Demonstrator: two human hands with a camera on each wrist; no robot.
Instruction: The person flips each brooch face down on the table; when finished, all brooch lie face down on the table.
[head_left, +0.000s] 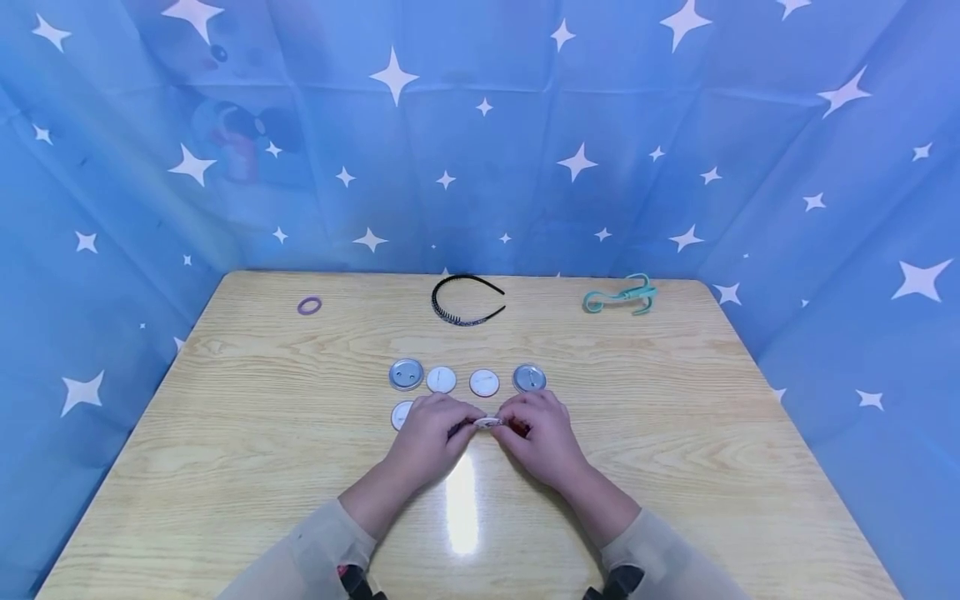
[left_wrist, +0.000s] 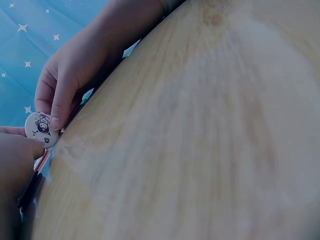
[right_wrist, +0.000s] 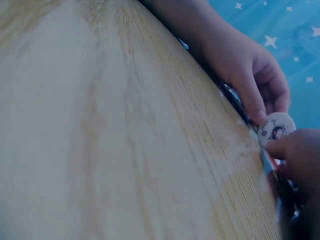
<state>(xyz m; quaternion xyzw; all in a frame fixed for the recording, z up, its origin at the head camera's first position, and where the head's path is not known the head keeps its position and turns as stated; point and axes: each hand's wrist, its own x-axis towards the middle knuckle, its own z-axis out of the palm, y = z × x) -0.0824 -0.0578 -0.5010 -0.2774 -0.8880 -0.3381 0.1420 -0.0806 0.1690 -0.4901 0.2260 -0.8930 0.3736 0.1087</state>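
Observation:
My left hand [head_left: 435,427] and right hand [head_left: 542,435] pinch opposite edges of one round badge [head_left: 489,422] at the middle of the table. Its white face with a small dark cartoon figure shows in the left wrist view, where the badge [left_wrist: 41,129] stands tilted between the thumbs and fingers. The same badge [right_wrist: 276,129] appears at the right side of the right wrist view. Beneath my right palm a dark reddish thing [head_left: 519,427] is partly covered. A white badge [head_left: 401,413] lies beside my left hand, partly hidden by it.
Behind my hands, a row holds a silver-backed badge [head_left: 406,374], two white badges [head_left: 441,380] and another silver-backed badge [head_left: 529,378]. Farther back lie a purple ring [head_left: 309,306], a black headband [head_left: 450,317] and a teal looped item [head_left: 622,295]. A starry blue curtain [head_left: 480,167] surrounds the table.

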